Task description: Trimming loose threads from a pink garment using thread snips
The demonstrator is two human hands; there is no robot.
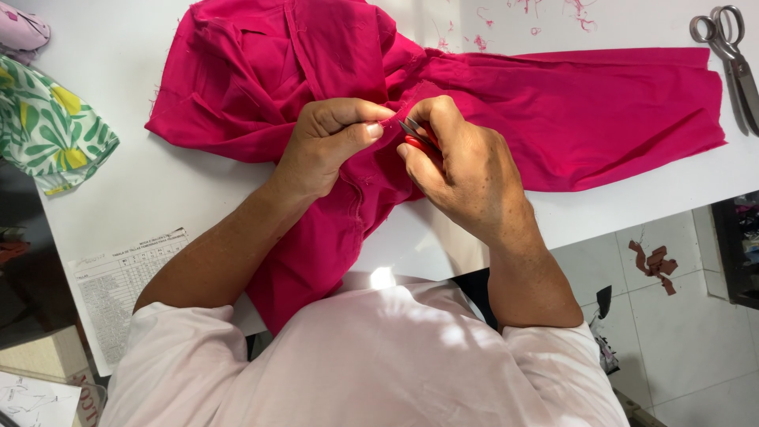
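A bright pink garment (pixel 553 111) lies spread over the white table (pixel 174 182), with part of it hanging over the near edge toward me. My left hand (pixel 328 146) pinches a fold of the pink cloth at its seam, thumb pressed against forefinger. My right hand (pixel 458 166) grips small red-handled thread snips (pixel 417 136), their metal tips touching the same seam right beside my left thumb. Both hands meet at the middle of the cloth.
Large metal scissors (pixel 731 59) lie at the table's far right corner. Green-and-yellow leaf-print fabric (pixel 47 130) sits at the left edge. A printed paper chart (pixel 118 285) is stuck near the front left. Pink thread scraps (pixel 506 24) dot the far side. Tiled floor (pixel 680 316) shows at right.
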